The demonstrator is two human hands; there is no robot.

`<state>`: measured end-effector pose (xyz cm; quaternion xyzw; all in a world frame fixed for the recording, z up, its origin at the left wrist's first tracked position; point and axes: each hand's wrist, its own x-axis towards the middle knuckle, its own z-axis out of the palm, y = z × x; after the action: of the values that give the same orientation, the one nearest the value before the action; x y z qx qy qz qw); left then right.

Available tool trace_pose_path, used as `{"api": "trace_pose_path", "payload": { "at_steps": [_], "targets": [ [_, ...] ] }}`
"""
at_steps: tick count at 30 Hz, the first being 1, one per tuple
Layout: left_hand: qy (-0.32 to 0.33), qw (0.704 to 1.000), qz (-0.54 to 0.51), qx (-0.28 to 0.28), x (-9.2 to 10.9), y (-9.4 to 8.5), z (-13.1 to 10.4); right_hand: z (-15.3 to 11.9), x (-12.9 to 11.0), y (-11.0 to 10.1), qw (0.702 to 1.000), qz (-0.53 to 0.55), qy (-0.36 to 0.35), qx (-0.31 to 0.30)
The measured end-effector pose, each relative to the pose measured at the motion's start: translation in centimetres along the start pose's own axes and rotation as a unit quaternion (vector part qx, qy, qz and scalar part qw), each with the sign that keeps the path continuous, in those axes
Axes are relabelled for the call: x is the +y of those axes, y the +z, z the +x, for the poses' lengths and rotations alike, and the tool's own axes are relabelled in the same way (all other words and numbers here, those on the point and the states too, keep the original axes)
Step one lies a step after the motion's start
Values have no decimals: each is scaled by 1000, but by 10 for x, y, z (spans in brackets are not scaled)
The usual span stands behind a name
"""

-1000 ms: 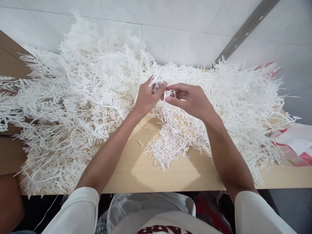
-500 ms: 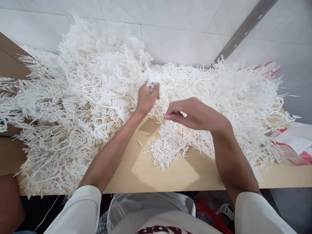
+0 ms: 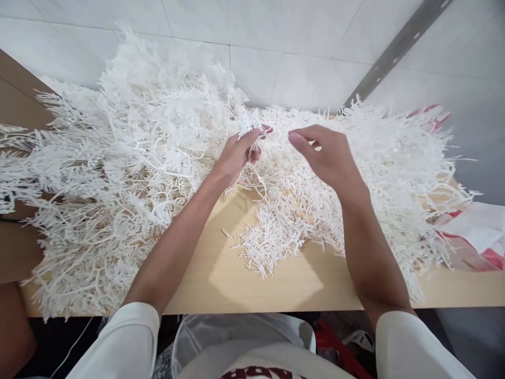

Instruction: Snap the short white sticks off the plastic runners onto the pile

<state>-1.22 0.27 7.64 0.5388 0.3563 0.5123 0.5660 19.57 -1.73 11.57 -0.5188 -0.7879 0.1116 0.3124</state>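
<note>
My left hand (image 3: 239,152) is closed around a white, many-tipped plastic sprig (image 3: 254,131) above the middle of the table. A short way to its right, my right hand (image 3: 321,150) has thumb and fingertips pinched together; whatever may be between them is too small to make out. A large tangled heap of white branching sprigs (image 3: 130,152) lies left of my hands, and a second heap (image 3: 394,163) spreads to the right. Below and between my hands is a pile of short white cut-off bits (image 3: 272,237).
The wooden table (image 3: 244,295) has its front edge close to my body. A tiled wall (image 3: 284,31) and a slotted metal post (image 3: 398,47) stand behind. A red and white plastic bag (image 3: 477,231) lies at the right. Someone's limb (image 3: 16,326) shows at the lower left.
My right hand has risen and moved right, away from the small pile. My left hand has turned, so the sprig shows between thumb and fingers.
</note>
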Motion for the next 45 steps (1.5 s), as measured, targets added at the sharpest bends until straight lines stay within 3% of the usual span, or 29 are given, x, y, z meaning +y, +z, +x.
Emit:
{"api": "trace_pose_path", "payload": {
  "at_steps": [4, 10, 14, 18, 20, 23, 26, 31, 35, 39, 45],
  "targets": [
    [-40, 996, -80, -21, 3, 5, -4, 0, -24, 19, 993, 114, -9, -43],
    [-56, 995, -80, -26, 8, 7, -4, 3, -13, 37, 965, 261, 27, 20],
    [-39, 998, -52, -8, 9, 6, -4, 3, -13, 34, 966, 252, 27, 56],
    [-33, 999, -7, -27, 3, 8, -7, 3, -16, 29, 978, 189, -2, 87],
    [-20, 1000, 23, 2, -1, 10, -8, 4, -17, 27, 980, 176, -17, 95],
    [6, 996, 67, 59, -5, 13, -8, 2, -21, 28, 975, 194, -16, 104],
    [32, 994, 99, 37, -3, 18, -11, 0, -23, 33, 960, 243, 24, 135],
    [52, 988, 118, -84, 4, 27, -24, 6, 12, 31, 911, 349, 99, 195],
    [53, 992, 95, -67, 2, 29, -25, 17, 45, 4, 888, 367, 122, 247],
    [7, 999, 37, -19, -1, 26, -18, 16, 29, -9, 902, 366, 117, 197],
    [14, 999, 10, 38, -5, 22, -12, 7, -11, 7, 926, 373, 49, 44]
  ]
}}
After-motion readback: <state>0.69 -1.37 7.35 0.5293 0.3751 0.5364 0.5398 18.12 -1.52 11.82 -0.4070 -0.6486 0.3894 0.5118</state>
